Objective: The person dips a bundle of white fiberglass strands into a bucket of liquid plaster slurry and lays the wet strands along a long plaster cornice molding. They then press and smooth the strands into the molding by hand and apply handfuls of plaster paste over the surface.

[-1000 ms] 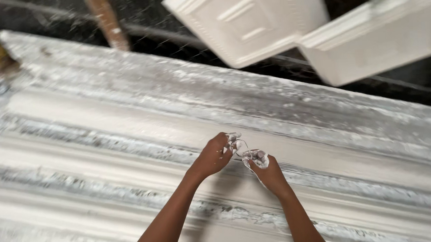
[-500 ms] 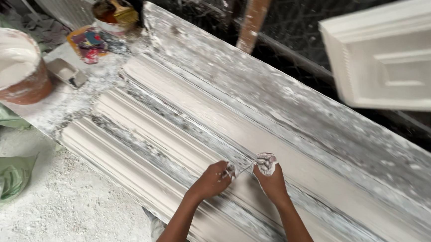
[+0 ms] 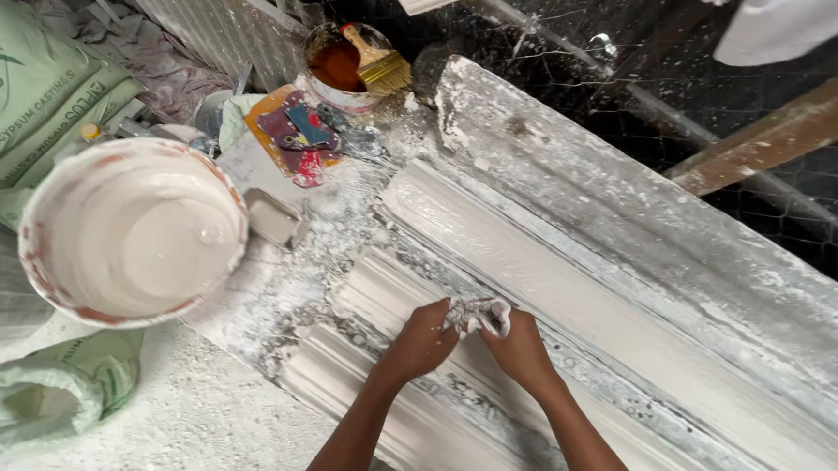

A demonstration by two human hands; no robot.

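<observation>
Plaster-caked long white moulding (image 3: 575, 255) under us; our left hand (image 3: 424, 342) and right hand (image 3: 518, 348) both pinch, seemingly, a wet whitish rag (image 3: 477, 311).

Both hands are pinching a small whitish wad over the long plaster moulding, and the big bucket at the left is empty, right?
Not quite. The head view shows the bucket holds white liquid plaster, not nothing. The rest stands: the left hand and right hand both pinch the whitish wad over the long plaster moulding.
</observation>
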